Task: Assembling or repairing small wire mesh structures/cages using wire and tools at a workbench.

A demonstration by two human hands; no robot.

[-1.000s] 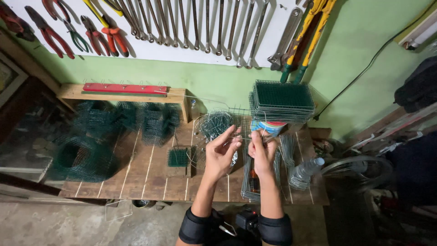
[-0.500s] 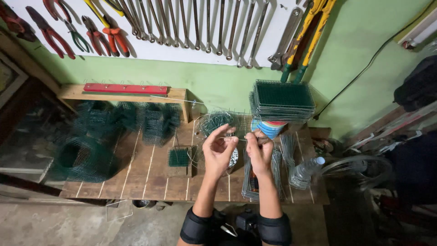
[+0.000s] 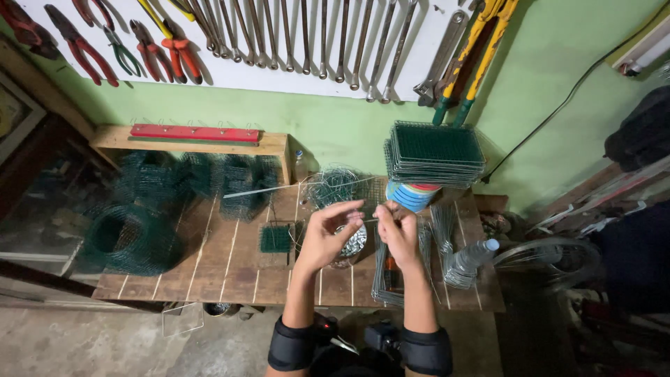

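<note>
My left hand [image 3: 329, 234] and my right hand [image 3: 398, 229] are raised together above a wooden table [image 3: 209, 262]. Between their fingertips both pinch a thin short piece of wire [image 3: 368, 219], held level. Under the hands lies a silvery coil of wire [image 3: 352, 244]. Just beyond them sits a loose tangle of green wire mesh [image 3: 338, 185]. A small square piece of green mesh [image 3: 276, 239] lies left of my left hand.
A stack of green mesh panels [image 3: 434, 151] rests on a striped round tub [image 3: 412, 195] at the back right. Green mesh rolls [image 3: 125, 237] crowd the left. A plastic bottle [image 3: 471, 256] lies at right. Pliers and wrenches [image 3: 293, 35] hang on the wall.
Both hands have shifted slightly, and the fingertips have come closer together on the wire. Nothing on the table has moved.
</note>
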